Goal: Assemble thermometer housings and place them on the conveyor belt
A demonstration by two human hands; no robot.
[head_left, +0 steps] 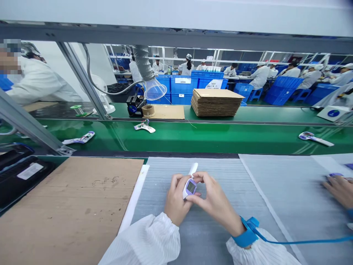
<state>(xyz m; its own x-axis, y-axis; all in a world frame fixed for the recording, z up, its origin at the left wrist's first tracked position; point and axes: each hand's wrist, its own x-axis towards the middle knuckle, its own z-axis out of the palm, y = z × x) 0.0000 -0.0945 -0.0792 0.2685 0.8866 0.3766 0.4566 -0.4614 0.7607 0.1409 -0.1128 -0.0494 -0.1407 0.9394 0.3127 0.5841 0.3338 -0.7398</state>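
Between my two hands is a white and purple infrared thermometer (191, 187), its small grey screen facing up and its white handle pointing away from me. My left hand (175, 197) is wrapped round its left side. The fingers and thumb of my right hand (216, 200) pinch the right edge of its head. A blue wrist strap (246, 232) with a cord circles my right wrist. Both hands are just above the grey mat (165, 167), in the middle of the head view.
Beyond the mat runs a green conveyor belt (220, 138) carrying several opened thermometer housings, one (316, 138) at right. A cardboard sheet (68, 206) lies left. Stacked cardboard (216, 103) and a fume hood nozzle (154, 89) stand behind. A co-worker's hand (340, 189) is at right.
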